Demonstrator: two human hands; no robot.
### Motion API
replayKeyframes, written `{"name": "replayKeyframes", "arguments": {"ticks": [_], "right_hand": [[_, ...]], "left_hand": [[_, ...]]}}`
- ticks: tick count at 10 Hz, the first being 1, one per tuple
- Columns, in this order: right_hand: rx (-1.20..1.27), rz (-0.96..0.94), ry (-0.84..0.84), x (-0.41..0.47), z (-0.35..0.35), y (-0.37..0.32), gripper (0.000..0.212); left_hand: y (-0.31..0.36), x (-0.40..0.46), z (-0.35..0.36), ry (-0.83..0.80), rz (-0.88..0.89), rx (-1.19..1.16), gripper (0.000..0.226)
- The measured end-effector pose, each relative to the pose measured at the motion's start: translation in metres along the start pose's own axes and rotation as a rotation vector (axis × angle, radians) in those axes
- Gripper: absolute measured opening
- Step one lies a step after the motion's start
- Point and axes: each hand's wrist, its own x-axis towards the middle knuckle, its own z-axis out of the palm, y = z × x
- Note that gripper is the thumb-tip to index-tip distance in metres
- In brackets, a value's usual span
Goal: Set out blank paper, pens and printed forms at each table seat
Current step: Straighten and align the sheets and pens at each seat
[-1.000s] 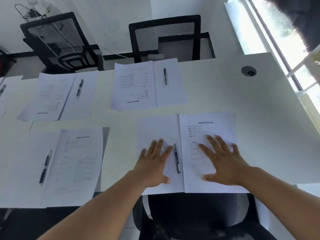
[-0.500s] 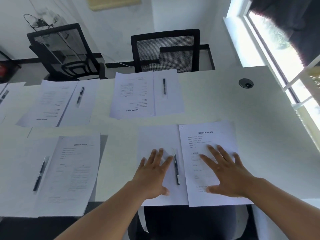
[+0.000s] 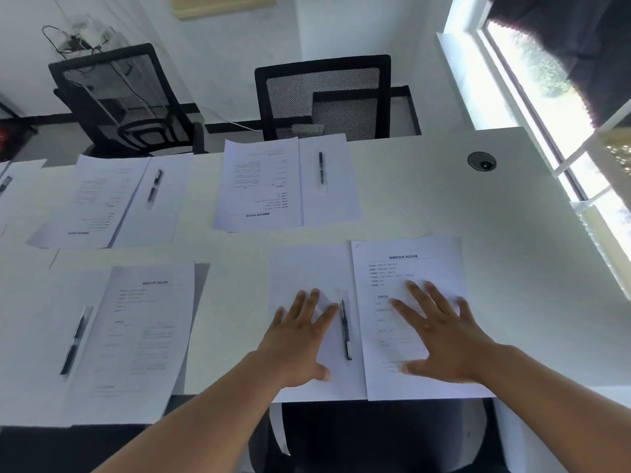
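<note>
At the near seat a blank sheet [image 3: 307,268] lies beside a printed form [image 3: 406,261], with a black pen [image 3: 345,329] on the blank sheet's right side. My left hand [image 3: 297,339] rests flat on the blank sheet, fingers spread, just left of the pen. Flat on the printed form lies my right hand [image 3: 440,332], fingers apart too. Neither hand holds anything. Other sets of form, sheet and pen lie at near left [image 3: 143,322], far left [image 3: 102,196] and far middle [image 3: 263,182].
Two black mesh chairs [image 3: 324,97] stand behind the white table [image 3: 495,268]. A round cable grommet [image 3: 481,161] sits at the far right of the tabletop. A bright window [image 3: 546,107] runs along the right. A dark chair seat [image 3: 375,438] is below the near edge.
Both hands stay flat on the two sheets. The view has tilted upward, so more of the chairs and wall shows; the papers appear lower in frame.
</note>
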Motion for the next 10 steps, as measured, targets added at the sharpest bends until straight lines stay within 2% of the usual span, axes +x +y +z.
{"name": "replayKeyframes", "arguments": {"ticks": [10], "right_hand": [[0.023, 0.013, -0.034, 0.0021, -0.0014, -0.0005, 0.119]], "left_hand": [[-0.0033, 0.0033, -0.0039, 0.024, 0.012, 0.004, 0.130]]}}
